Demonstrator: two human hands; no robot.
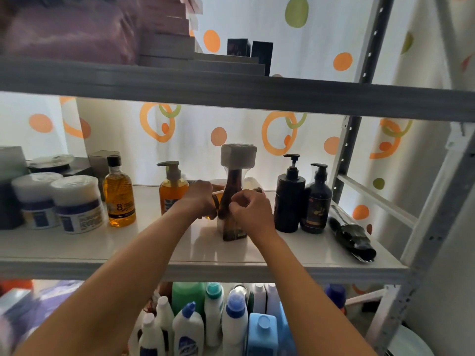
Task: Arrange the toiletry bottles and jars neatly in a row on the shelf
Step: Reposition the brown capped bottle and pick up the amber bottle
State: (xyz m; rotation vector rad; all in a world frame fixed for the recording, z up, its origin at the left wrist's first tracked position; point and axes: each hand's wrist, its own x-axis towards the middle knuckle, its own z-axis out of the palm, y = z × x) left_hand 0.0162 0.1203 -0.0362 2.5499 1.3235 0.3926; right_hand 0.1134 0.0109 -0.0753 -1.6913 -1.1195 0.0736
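Note:
On the white middle shelf [77, 247] stand two white jars [77, 204], an amber bottle with a black cap [118, 194], an orange pump bottle [171, 188], and two dark pump bottles [289, 199] [316, 201]. A tall brown bottle with a wrapped white top [235, 176] stands at the centre front. My left hand [199, 199] is closed around a small amber jar [215, 199] just left of the brown bottle. My right hand [250, 209] grips a small jar behind the brown bottle's right side; that jar is mostly hidden. A dark bottle [352, 235] lies on its side at the right.
A grey upper shelf board [231, 91] hangs close above with boxes on it. The metal rack upright [426, 222] bounds the right side. Several cleaning bottles [213, 322] fill the lower shelf. Dark containers [10, 181] crowd the far left. A spotted curtain [231, 129] hangs behind.

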